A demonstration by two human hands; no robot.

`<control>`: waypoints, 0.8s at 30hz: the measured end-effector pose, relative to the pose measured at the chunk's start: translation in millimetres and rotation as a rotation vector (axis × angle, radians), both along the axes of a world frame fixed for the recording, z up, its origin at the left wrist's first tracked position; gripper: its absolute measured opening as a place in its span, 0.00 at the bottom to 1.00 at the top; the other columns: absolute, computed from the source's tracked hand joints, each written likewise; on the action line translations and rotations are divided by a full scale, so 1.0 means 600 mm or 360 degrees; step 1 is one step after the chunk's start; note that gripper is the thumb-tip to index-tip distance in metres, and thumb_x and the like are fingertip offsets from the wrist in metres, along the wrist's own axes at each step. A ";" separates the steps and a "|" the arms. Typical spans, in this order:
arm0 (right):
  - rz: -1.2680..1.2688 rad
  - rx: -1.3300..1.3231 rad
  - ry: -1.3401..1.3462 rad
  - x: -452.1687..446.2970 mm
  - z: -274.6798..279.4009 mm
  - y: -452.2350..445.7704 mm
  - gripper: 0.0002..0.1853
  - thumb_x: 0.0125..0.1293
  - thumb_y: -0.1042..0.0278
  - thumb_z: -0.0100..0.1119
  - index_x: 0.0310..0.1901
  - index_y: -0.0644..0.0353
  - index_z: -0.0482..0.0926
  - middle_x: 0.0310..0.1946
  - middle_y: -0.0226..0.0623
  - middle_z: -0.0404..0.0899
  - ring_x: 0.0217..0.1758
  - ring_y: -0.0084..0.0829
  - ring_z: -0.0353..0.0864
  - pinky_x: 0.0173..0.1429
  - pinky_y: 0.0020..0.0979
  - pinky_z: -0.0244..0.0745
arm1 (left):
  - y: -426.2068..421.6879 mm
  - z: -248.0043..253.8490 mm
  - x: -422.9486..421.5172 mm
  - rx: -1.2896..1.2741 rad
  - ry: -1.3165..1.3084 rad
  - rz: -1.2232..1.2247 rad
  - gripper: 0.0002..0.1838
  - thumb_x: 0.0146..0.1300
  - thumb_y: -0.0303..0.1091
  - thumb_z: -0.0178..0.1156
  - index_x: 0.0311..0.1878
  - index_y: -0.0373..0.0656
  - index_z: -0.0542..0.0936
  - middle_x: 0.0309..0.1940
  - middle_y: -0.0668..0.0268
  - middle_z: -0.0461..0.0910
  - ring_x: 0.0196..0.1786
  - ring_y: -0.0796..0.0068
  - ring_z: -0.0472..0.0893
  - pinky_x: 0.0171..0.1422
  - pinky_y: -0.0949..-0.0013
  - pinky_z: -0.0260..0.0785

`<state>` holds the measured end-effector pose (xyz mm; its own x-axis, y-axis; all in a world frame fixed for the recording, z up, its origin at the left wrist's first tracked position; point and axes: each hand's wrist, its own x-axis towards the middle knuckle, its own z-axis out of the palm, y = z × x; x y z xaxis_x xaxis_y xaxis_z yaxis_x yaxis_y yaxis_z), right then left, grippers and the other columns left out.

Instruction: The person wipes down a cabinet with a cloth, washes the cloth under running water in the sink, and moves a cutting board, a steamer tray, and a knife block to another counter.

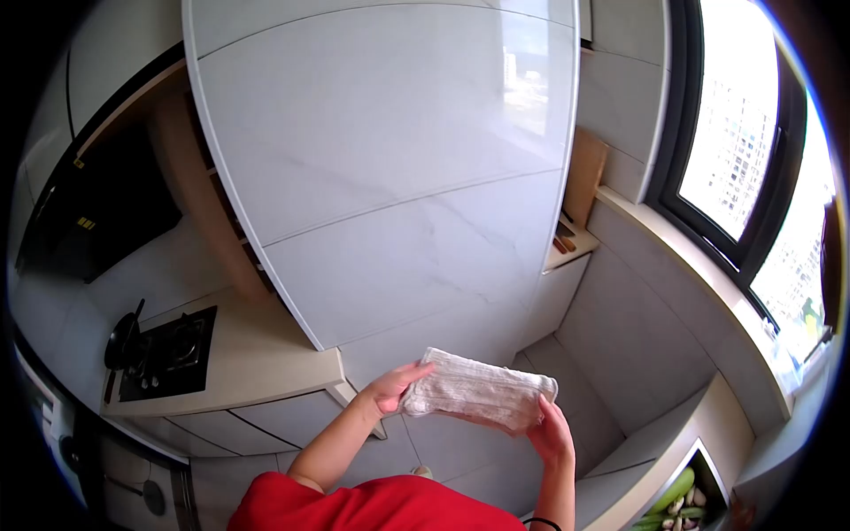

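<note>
A folded whitish cloth (482, 389) is stretched between my two hands, in front of my red top. My left hand (396, 388) grips its left end, thumb on top and the other fingers hidden beneath. Around the right end closes my right hand (551, 429), its thumb lying on the near edge. The cloth hangs in the air above the tiled floor and touches no surface.
To the left, a counter (257, 358) carries a black gas hob (173, 354) with a pan (122, 341). A tiled wall (398, 177) stands ahead. Vegetables (677, 500) fill an opening at lower right, below the window (726, 124). A cutting board (584, 177) leans in the corner.
</note>
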<state>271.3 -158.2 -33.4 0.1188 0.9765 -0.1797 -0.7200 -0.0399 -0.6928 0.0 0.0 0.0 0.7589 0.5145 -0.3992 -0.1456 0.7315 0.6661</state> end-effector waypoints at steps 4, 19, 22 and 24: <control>0.0171 -0.0217 -0.0315 0.099 -0.021 -0.012 0.19 0.71 0.59 0.52 0.56 0.62 0.73 0.49 0.34 0.77 0.51 0.26 0.76 0.55 0.30 0.73 | -0.086 -0.059 0.057 0.0372 0.0037 0.0357 0.21 0.70 0.37 0.54 0.61 0.35 0.69 0.54 0.64 0.76 0.56 0.75 0.75 0.62 0.70 0.67; -0.0412 0.1307 -0.1132 -0.055 0.434 0.419 0.18 0.67 0.56 0.58 0.44 0.67 0.78 0.34 0.28 0.77 0.40 0.16 0.71 0.43 0.23 0.69 | 0.216 0.409 -0.046 0.2670 0.0400 0.1977 0.14 0.67 0.32 0.55 0.51 0.33 0.74 0.42 0.63 0.79 0.44 0.77 0.77 0.51 0.73 0.68; -0.0698 0.1382 -0.1246 -0.070 0.566 0.482 0.16 0.66 0.59 0.57 0.42 0.67 0.78 0.32 0.31 0.77 0.38 0.18 0.72 0.40 0.24 0.69 | 0.285 0.535 -0.046 0.3034 0.0442 0.2412 0.14 0.62 0.32 0.58 0.48 0.33 0.76 0.40 0.54 0.81 0.41 0.65 0.81 0.48 0.67 0.72; -0.1111 0.1474 -0.1484 -0.078 0.631 0.513 0.15 0.65 0.62 0.56 0.45 0.66 0.75 0.35 0.38 0.78 0.38 0.28 0.76 0.40 0.30 0.71 | 0.274 0.601 -0.026 0.3306 0.0665 0.2784 0.12 0.61 0.27 0.57 0.47 0.35 0.75 0.40 0.54 0.80 0.43 0.56 0.80 0.50 0.63 0.72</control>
